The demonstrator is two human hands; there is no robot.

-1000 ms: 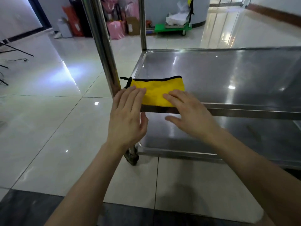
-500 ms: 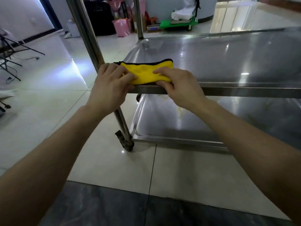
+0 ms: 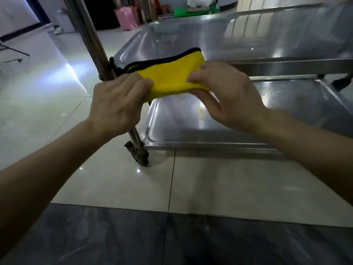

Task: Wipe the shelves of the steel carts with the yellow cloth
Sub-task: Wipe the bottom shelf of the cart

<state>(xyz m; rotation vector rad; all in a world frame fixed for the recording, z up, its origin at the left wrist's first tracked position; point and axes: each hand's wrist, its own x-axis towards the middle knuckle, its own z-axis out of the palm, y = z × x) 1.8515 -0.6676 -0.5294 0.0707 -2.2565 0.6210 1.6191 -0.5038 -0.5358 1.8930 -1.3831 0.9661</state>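
Yellow cloth [image 3: 172, 77] now lifted off the upper shelf [image 3: 286, 64] rim, left hand [image 3: 116, 104] and right hand [image 3: 227, 96] pinching its ends; soft, light, limp, likely best gripped bunched.

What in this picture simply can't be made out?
Head view:
Underside of the yellow cloth: turned away, partly behind the left hand and right hand.
Right end of upper shelf: cut by frame edge.
Background clutter: blurred, too small.
Marks on lower shelf: stain or reflection, unclear.
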